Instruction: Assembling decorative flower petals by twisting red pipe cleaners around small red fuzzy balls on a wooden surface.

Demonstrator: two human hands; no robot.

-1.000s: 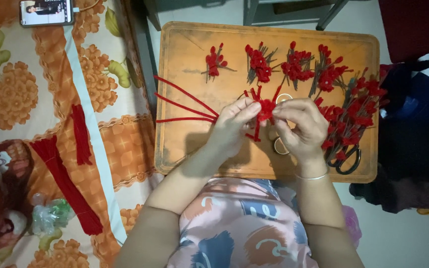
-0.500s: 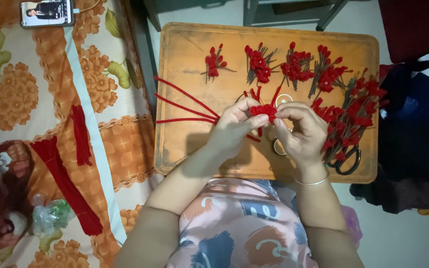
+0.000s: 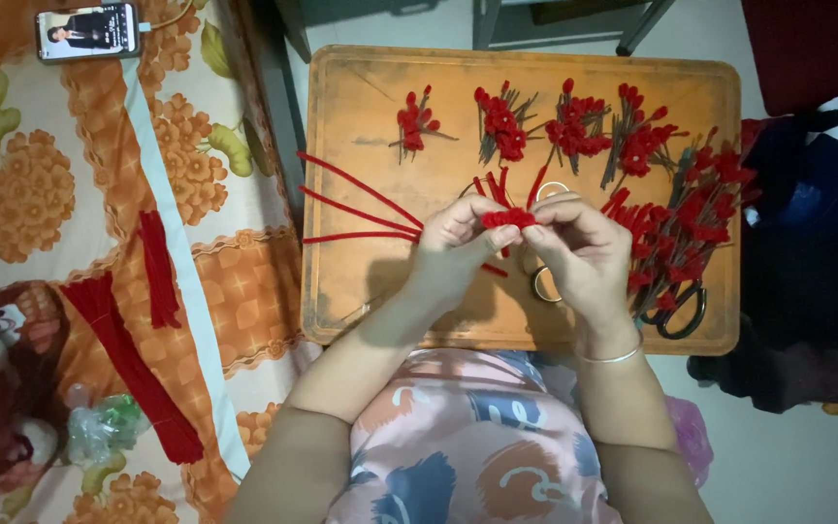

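Lying crosswise between both hands, the red fuzzy bundle (image 3: 508,217) has its long axis running from 9 to 3 o'clock, red stems sticking up toward 12. Left hand (image 3: 455,243) and right hand (image 3: 582,247) each pinch one end of it with thumb and fingertips, wrists angled inward. They work above an orange wooden board (image 3: 361,281), beside a floral bedsheet (image 3: 41,194) at 9 o'clock.

There's a phone (image 3: 87,30) lying on the flowery orange bedsheet (image 3: 31,184) top left, plus bundles of red strips (image 3: 133,364) and a crinkly clear plastic bag (image 3: 99,427) further down. Black-handled scissors (image 3: 679,315) sit near the surface's right edge, dark clothes (image 3: 807,243) piled just beyond
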